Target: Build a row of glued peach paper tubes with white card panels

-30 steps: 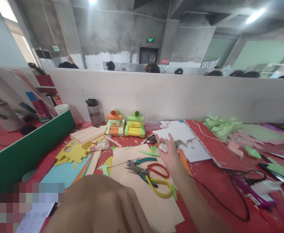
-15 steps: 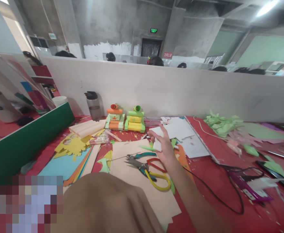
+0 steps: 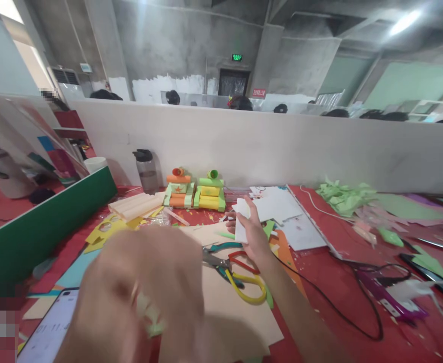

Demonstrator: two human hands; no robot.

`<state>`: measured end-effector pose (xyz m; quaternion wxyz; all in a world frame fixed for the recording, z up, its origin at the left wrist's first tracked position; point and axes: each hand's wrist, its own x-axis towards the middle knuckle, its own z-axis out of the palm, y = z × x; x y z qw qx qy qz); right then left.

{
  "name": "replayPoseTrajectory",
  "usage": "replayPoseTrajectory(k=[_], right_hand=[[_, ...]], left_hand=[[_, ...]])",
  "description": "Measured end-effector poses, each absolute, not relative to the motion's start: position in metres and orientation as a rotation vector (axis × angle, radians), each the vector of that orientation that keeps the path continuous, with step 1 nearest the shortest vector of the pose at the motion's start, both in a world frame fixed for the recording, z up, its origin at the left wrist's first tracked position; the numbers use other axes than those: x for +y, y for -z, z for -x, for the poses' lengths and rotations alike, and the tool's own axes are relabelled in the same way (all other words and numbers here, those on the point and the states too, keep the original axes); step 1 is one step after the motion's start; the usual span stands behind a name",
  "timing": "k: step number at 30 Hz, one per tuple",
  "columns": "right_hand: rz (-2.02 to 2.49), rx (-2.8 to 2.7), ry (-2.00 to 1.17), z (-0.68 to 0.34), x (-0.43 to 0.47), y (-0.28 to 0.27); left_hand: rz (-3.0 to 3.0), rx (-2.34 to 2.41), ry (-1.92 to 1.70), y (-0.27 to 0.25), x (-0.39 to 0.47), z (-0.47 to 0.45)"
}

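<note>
My right hand [image 3: 252, 227] is closed on a small piece of white paper [image 3: 241, 229], held upright between thumb and fingers. Close to the camera, my left hand [image 3: 145, 282] looms large and smeared, its fingertips mostly hidden. Below my right hand, pliers with teal handles [image 3: 227, 246] and scissors with red and yellow handles [image 3: 257, 297] lie crossed on a large beige sheet [image 3: 240, 322]. Behind them stand two paper tank models, one orange and green [image 3: 179, 194], the other yellow and green [image 3: 210, 194].
A phone [image 3: 49, 325] lies at lower left beside a green divider [image 3: 55, 214]. Rolled beige paper [image 3: 136, 204] and a bottle [image 3: 145, 171] are at the back left. White sheets [image 3: 302, 234], a purple power strip [image 3: 393, 297] with cables and green scraps [image 3: 344, 196] lie right.
My left hand has swung up and left, turning and uncovering the phone while covering part of the beige sheet. The white paper in my right hand now shows more upright.
</note>
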<state>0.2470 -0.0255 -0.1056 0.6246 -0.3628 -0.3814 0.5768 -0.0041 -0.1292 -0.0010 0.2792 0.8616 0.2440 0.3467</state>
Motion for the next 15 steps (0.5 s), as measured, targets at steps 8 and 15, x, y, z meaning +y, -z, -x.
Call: replayPoseTrajectory(k=[8,15], right_hand=[[0.872,-1.029,-1.197,-0.244,-0.025,0.106],[0.881,-1.183,-1.277,-0.246,-0.021,0.113]], left_hand=[[-2.232,2.380,-0.505,0.067,-0.006,0.062],[-2.058,2.669,-0.220,0.105,0.000,0.073]])
